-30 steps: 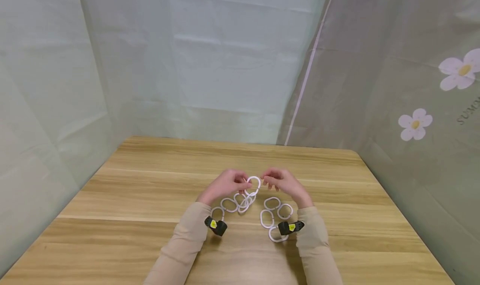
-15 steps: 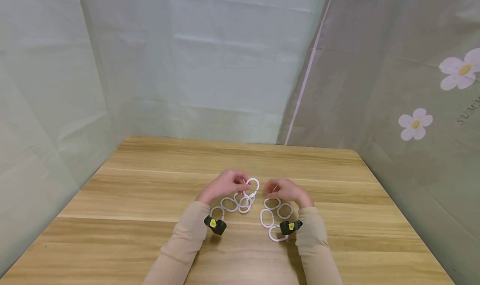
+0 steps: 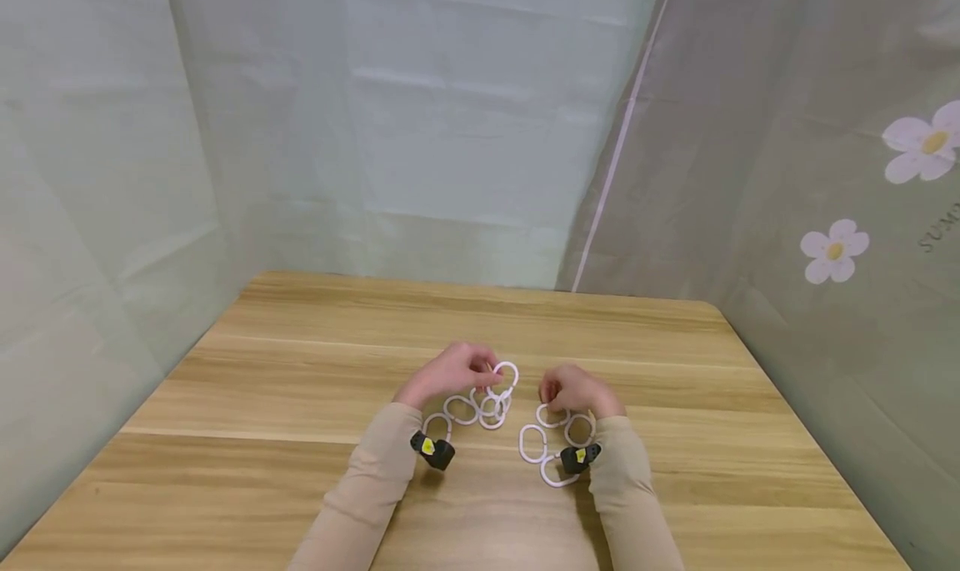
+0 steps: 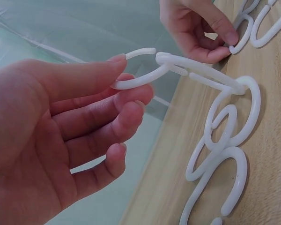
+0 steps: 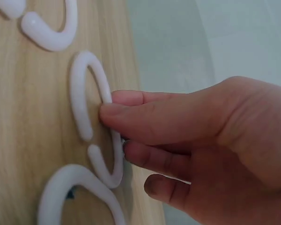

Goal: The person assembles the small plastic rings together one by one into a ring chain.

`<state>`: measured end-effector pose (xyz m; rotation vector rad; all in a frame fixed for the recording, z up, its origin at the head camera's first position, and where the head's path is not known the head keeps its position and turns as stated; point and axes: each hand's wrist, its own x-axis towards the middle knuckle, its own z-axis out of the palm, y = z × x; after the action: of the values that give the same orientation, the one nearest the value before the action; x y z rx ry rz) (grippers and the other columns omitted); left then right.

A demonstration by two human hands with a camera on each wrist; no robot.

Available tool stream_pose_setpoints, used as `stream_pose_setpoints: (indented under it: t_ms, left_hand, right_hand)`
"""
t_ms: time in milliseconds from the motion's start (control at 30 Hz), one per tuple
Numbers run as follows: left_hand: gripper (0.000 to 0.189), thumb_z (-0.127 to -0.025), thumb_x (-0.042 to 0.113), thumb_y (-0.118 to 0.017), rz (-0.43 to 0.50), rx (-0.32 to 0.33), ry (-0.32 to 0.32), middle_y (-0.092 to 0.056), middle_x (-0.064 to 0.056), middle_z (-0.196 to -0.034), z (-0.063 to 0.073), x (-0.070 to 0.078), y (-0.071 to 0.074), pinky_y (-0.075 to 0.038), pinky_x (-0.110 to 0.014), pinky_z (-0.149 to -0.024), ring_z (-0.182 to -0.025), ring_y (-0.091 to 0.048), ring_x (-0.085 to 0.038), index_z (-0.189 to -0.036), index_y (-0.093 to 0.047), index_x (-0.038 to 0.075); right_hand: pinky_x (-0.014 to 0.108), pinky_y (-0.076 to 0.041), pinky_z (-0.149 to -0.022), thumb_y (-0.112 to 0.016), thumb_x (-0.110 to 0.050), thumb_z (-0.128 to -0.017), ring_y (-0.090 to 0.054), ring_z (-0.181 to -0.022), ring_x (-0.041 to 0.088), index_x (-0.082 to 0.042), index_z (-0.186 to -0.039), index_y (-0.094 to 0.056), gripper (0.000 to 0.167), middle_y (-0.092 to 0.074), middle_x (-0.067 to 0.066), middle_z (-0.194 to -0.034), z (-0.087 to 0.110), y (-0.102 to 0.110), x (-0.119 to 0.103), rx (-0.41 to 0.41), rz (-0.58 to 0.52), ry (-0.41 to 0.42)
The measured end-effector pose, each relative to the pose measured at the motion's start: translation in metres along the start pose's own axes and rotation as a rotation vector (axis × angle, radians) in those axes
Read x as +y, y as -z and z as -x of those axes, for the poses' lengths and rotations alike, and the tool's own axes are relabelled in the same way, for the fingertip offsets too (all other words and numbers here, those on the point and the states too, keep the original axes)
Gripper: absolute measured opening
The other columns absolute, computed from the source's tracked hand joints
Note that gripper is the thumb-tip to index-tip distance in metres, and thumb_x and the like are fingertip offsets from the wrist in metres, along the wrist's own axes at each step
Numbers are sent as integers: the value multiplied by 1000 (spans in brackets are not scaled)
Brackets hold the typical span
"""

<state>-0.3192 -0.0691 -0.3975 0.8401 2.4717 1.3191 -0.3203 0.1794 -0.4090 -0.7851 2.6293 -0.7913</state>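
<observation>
My left hand [image 3: 453, 369] pinches a white oval split ring [image 4: 145, 79] between thumb and forefinger, raised off the table. Linked to it, a short chain of similar white rings [image 4: 256, 105] hangs down and trails onto the wood. Its other fingers are loosely bent below the ring. My right hand [image 3: 576, 389] has thumb and fingertips on the far side of a separate white split ring [image 5: 78, 103], pinching it at the table. That ring's small gap faces away from the fingers in the right wrist view.
Several loose white rings [image 3: 522, 444] lie just in front of the right hand, partly under the black wrist camera [image 3: 580, 458]. The chain's near end reaches the left wrist camera [image 3: 435, 451]. Pale curtains [image 3: 465, 137] stand behind the wooden table [image 3: 300, 488].
My right hand has come down from beside the raised ring to a loose ring and now pinches it, shifting it slightly right. My left hand keeps its ring, lowered a little.
</observation>
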Motion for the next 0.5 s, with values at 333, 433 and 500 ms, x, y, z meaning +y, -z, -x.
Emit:
stream_pose_setpoints:
  t_ms: [333, 433, 500]
  left_hand:
    - [13, -90, 15, -67, 10, -20, -5, -70, -17, -79, 0, 1, 0, -54, -33, -65, -78, -65, -42, -94, -67, 3]
    - [12, -90, 14, -67, 18, -19, -7, -69, -17, -78, 1, 2, 0, -54, -36, -65, -77, -65, -42, -93, -67, 2]
    - [12, -90, 13, -67, 20, -17, -14, -69, -17, -77, 2, 3, 0, -54, -37, -65, -76, -64, -42, -93, -66, 1]
  right_hand:
    - [20, -43, -65, -61, 6, -82, -51, -72, 9, 1, -87, -58, 7, -61, 9, -79, -1, 2, 2, 134, -31, 47]
    - [22, -44, -63, -61, 7, -83, -51, -70, 10, 2, -88, -58, 8, -62, 9, -78, -1, 3, 1, 180, -51, 25]
    - [24, -46, -62, -61, 7, -83, -53, -69, 12, 2, -89, -57, 8, -62, 10, -78, -1, 3, 0, 201, -84, -2]
